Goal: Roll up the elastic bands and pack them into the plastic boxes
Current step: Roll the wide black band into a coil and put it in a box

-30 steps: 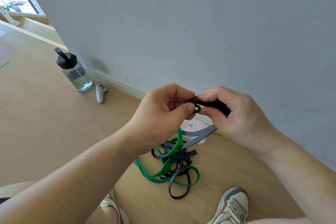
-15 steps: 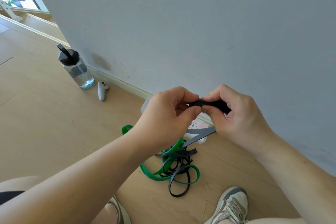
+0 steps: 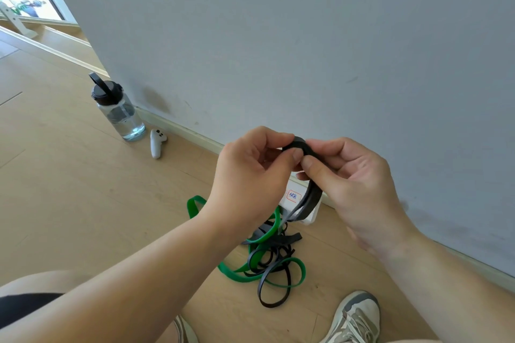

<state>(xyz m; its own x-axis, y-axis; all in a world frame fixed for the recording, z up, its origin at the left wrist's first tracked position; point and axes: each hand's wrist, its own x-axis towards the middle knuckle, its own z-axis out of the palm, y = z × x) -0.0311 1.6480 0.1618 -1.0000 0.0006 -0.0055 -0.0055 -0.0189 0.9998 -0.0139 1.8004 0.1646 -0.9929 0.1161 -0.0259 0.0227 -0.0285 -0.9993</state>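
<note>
Down on the wooden floor by the wall, most of this job looks undone tbh. A tangled pile of green and black bands lies loose right beside the white plastic box, which is mostly hidden behind the hands, so no idea what's in it. One black band is held up over the box, barely started: a small coil on top, with the unrolled tail hanging down toward the pile, long axis near vertical and leaning a bit left. The left hand and right hand both pinch the coil, thumbs almost touching.
</note>
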